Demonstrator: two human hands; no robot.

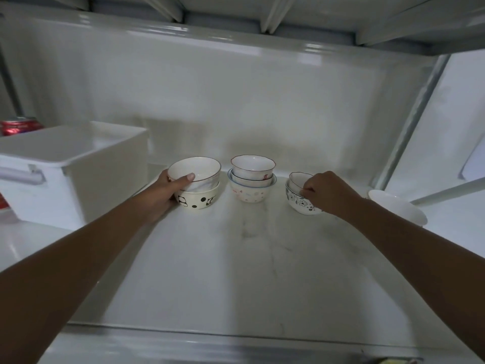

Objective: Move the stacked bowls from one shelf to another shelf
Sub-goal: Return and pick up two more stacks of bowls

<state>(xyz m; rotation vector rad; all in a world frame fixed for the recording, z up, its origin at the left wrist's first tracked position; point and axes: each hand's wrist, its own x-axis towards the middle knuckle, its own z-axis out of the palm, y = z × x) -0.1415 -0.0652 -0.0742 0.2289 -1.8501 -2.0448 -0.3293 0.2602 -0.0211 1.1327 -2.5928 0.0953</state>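
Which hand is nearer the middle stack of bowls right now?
Roughly equal, maybe the left. The left hand grips the panda stack just left of the middle stack; the right hand pinches the floral stack on its right.

3 bowl stacks in row on shelf (236, 258), panda stack (196, 185) left, pastel-dotted stack (252, 182) mid, floral stack (299, 193) right

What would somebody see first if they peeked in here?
Three little stacks of bowls in a row on the white shelf. The left hand holds the panda stack, and the right hand pinches the flowered stack; the middle stack stands untouched. A white bin sits far left with a red can behind it.
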